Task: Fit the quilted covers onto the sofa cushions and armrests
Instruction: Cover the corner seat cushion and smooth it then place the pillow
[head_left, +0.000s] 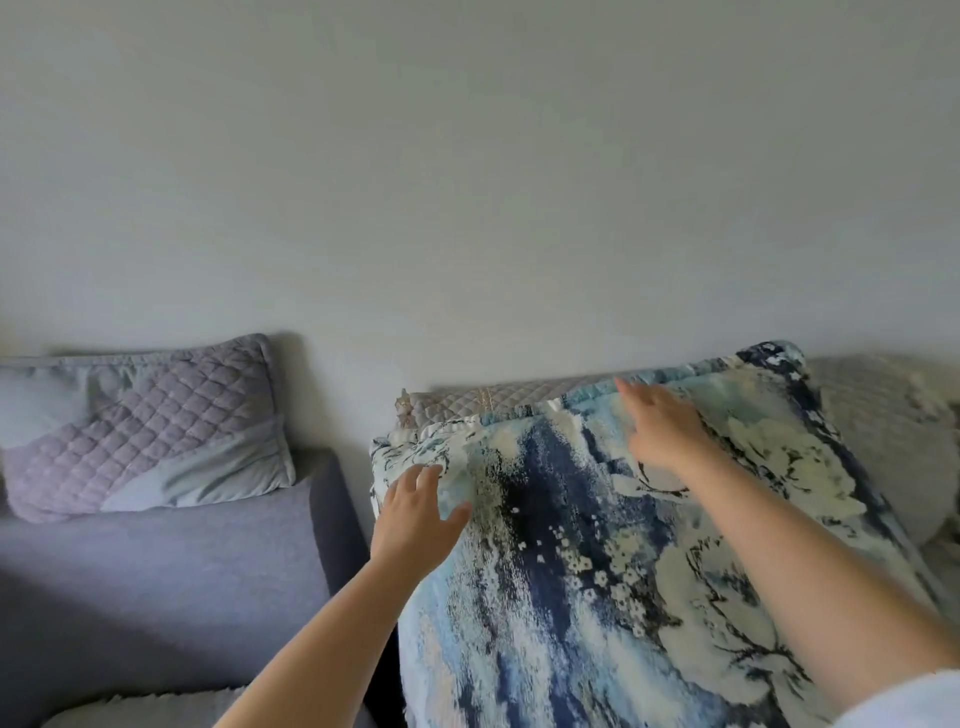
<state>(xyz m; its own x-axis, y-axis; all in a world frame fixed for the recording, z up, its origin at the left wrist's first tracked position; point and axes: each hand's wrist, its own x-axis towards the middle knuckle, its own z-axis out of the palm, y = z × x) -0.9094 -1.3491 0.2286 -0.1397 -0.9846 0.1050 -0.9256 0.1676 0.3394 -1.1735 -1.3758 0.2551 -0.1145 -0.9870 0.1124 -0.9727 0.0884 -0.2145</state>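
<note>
- Two bare hands of yours lie on the blue-and-white patterned cover (597, 545), which is draped over the sofa cushion in front of you.
- Your left hand (415, 514) rests flat near the cover's upper left corner, fingers spread and relaxed, gripping nothing; the thumb points right, onto the dark blue streak.
- Your right hand (662, 426) reaches further up, fingers straight and loose; the forefinger tip touches the cover's top edge.
- Just beyond those right fingertips, a strip of beige quilted fabric (498, 402) shows behind the cover's top edge, against the wall (467, 182).
- Right of your right hand, past the cover's dark blue border, sits a pale grey quilted cushion (878, 431); whether it touches the cover you cannot tell.
- Left of your left fingers, across a dark gap, stands the grey sofa section (156, 571), bare of any patterned cover.
- On top of that section, well to the left of your left hand, a lilac-grey quilted pillow (140, 431) leans against the wall.
</note>
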